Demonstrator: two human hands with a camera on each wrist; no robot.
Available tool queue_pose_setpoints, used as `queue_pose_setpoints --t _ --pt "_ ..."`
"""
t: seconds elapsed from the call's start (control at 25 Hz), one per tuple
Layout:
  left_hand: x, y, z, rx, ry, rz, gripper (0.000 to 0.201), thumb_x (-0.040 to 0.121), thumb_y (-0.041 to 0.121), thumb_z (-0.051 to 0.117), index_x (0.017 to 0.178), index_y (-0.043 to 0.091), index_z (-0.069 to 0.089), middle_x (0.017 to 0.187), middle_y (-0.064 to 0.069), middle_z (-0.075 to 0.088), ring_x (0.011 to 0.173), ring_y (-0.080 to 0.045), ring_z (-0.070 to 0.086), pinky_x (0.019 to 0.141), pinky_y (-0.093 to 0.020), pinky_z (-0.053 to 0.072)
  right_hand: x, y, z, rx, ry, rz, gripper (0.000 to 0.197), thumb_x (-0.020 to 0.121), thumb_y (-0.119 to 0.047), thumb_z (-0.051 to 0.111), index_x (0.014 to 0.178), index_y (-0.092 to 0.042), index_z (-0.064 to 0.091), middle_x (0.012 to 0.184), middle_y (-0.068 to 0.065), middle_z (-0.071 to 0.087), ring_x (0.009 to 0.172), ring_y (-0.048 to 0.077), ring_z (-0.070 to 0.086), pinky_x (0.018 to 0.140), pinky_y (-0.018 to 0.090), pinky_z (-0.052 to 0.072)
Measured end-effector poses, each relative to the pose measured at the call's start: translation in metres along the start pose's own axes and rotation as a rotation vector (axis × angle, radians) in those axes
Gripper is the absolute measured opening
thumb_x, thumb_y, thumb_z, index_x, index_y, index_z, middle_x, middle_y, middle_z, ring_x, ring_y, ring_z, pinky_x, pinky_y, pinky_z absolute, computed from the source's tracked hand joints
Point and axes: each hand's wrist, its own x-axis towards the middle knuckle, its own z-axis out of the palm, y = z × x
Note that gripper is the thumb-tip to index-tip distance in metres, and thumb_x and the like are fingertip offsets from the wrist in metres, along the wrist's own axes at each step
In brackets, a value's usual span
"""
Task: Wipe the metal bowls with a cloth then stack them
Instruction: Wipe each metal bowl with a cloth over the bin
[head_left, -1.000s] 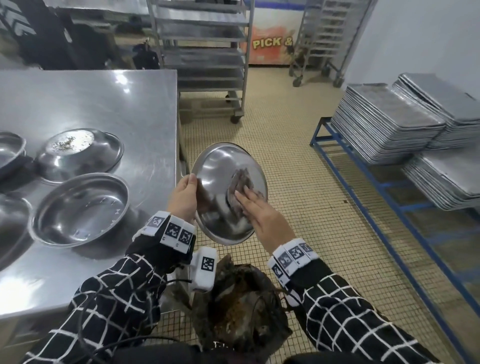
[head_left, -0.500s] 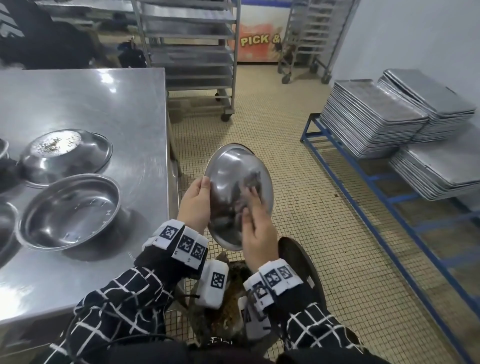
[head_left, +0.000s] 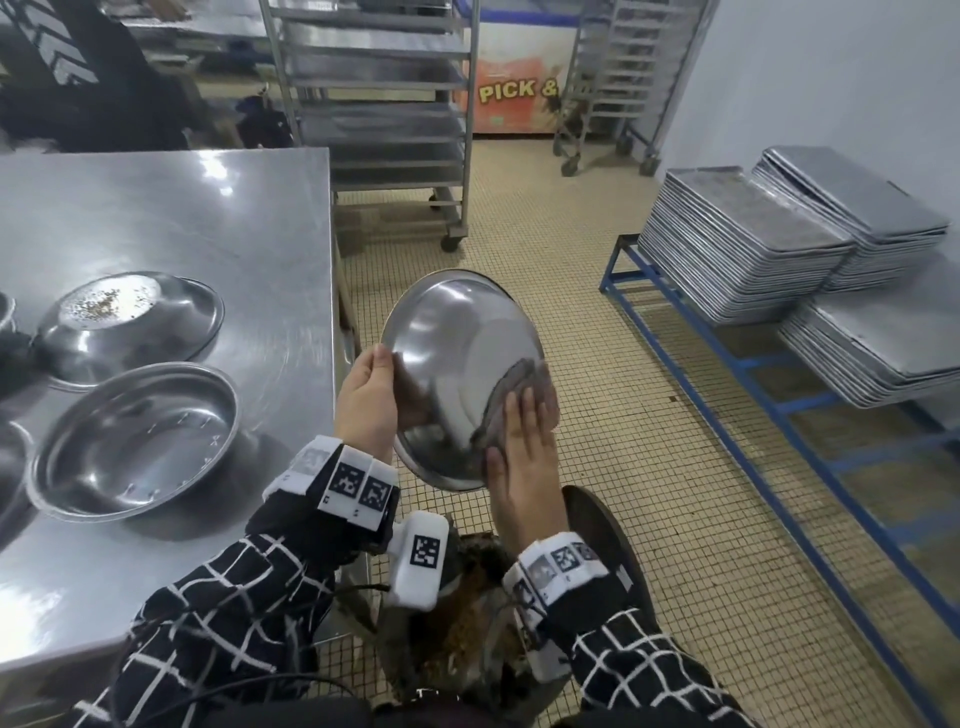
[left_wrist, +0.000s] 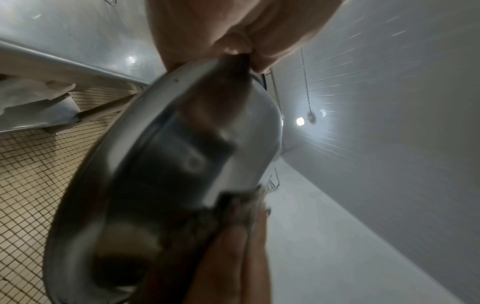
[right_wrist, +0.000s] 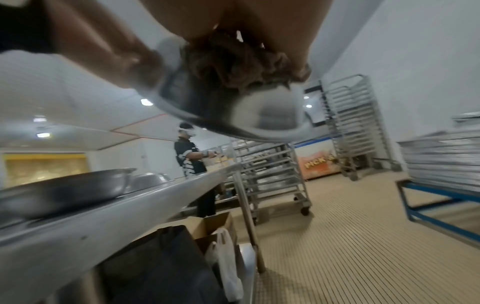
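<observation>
I hold a shiny metal bowl (head_left: 452, 358) up on edge off the table's right side, above the floor. My left hand (head_left: 366, 400) grips its left rim, thumb on the near face; the left wrist view shows that rim (left_wrist: 109, 164) pinched. My right hand (head_left: 522, 441) presses a grey-brown cloth (head_left: 511, 382) flat against the bowl's lower right part with straight fingers. In the right wrist view the crumpled cloth (right_wrist: 233, 61) lies under the palm against the bowl (right_wrist: 246, 115). An upright bowl (head_left: 135, 441) and an overturned bowl with crumbs (head_left: 130, 322) sit on the steel table (head_left: 208, 218).
More bowl rims show at the table's left edge (head_left: 8, 457). A bin with brown waste (head_left: 467, 623) stands below my hands. Stacks of metal trays (head_left: 737, 244) rest on a blue rack at right. Wheeled tray racks (head_left: 384, 114) stand behind. Another person (right_wrist: 191, 160) works far off.
The right hand with the cloth has slid from the bowl's middle down to its lower right edge. The bowl has turned a little in my left hand's grip.
</observation>
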Motion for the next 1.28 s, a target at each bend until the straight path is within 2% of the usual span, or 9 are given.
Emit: queue_pose_setpoints --t 0.24,0.48,0.68,0.8,0.92,1.0,1.08,1.2,1.28 --pt "0.001 0.000 0.004 0.000 -0.116 -0.035 0.033 0.097 0.042 0.042 0.075 0.042 0.067 0.105 -0.004 0.066 0.104 -0.024 0.061 0.099 -0.048 0.046 0.056 -0.031 -0.023 -0.006 0.171 -0.142 0.057 0.100 -0.042 0.020 0.150 -0.019 0.009 0.159 0.002 0.007 0.147 0.015 -0.004 0.120 0.039 0.004" --pt "0.012 0.004 0.004 -0.059 -0.107 -0.022 0.028 0.091 0.047 0.047 0.077 0.041 0.069 0.108 -0.005 0.068 0.107 -0.027 0.062 0.097 -0.049 0.047 0.053 0.022 -0.035 0.160 0.151 0.189 0.064 0.096 -0.053 0.016 0.152 -0.025 0.010 0.159 -0.005 0.011 0.144 0.016 0.018 0.108 0.048 0.038" --pt "0.015 0.001 0.006 -0.055 -0.084 -0.045 0.025 0.085 0.052 0.047 0.082 0.041 0.070 0.108 -0.002 0.069 0.107 -0.025 0.063 0.099 -0.048 0.046 0.017 -0.002 -0.004 0.020 0.079 -0.027 0.060 0.098 -0.047 0.015 0.152 -0.023 0.001 0.160 -0.004 -0.007 0.146 0.018 -0.009 0.117 0.046 0.015" --pt "0.012 0.000 0.010 -0.022 -0.104 -0.038 0.031 0.095 0.045 0.043 0.078 0.040 0.068 0.105 -0.003 0.068 0.105 -0.024 0.062 0.099 -0.046 0.046 0.029 -0.025 -0.006 -0.059 0.089 -0.131 0.058 0.100 -0.043 0.021 0.151 -0.021 0.005 0.160 0.003 0.000 0.147 0.022 -0.006 0.119 0.044 0.008" --pt "0.013 -0.003 0.010 -0.011 -0.158 -0.048 0.029 0.084 0.056 0.047 0.090 0.038 0.068 0.112 -0.004 0.067 0.109 -0.026 0.061 0.101 -0.049 0.044 0.055 -0.029 -0.022 -0.033 0.190 -0.135 0.057 0.099 -0.043 0.023 0.151 -0.019 0.017 0.159 0.002 0.011 0.147 0.020 0.001 0.120 0.039 0.008" --pt "0.015 -0.005 0.007 -0.006 -0.179 -0.057 0.033 0.078 0.059 0.049 0.091 0.036 0.069 0.114 -0.006 0.066 0.110 -0.028 0.060 0.100 -0.050 0.044 0.069 -0.017 -0.033 0.053 0.248 -0.048 0.055 0.099 -0.042 0.021 0.149 -0.019 0.023 0.158 0.000 0.017 0.146 0.015 0.007 0.119 0.032 0.013" --pt "0.016 -0.004 0.005 -0.005 -0.172 -0.055 0.028 0.085 0.054 0.049 0.087 0.035 0.070 0.111 -0.006 0.067 0.109 -0.028 0.060 0.101 -0.050 0.044 0.070 0.004 -0.040 0.200 0.231 0.114 0.050 0.100 -0.038 0.026 0.147 -0.022 0.030 0.153 -0.002 0.029 0.141 0.011 0.021 0.111 0.021 0.025" --pt "0.012 -0.004 0.003 0.049 -0.156 -0.046 0.027 0.098 0.040 0.045 0.084 0.032 0.066 0.102 -0.002 0.066 0.103 -0.023 0.060 0.100 -0.044 0.045 0.049 0.031 -0.045 0.258 0.198 0.323 0.039 0.099 -0.030 0.041 0.135 -0.018 0.049 0.128 0.001 0.059 0.118 0.016 0.055 0.096 0.026 0.045" --pt "0.008 -0.003 0.005 0.117 -0.153 -0.008 0.026 0.099 0.036 0.043 0.083 0.031 0.064 0.093 0.004 0.064 0.093 -0.015 0.059 0.090 -0.034 0.047 0.037 0.035 -0.047 0.301 0.219 0.406 0.034 0.097 -0.027 0.049 0.128 -0.016 0.057 0.115 -0.002 0.066 0.104 0.010 0.061 0.089 0.023 0.049"
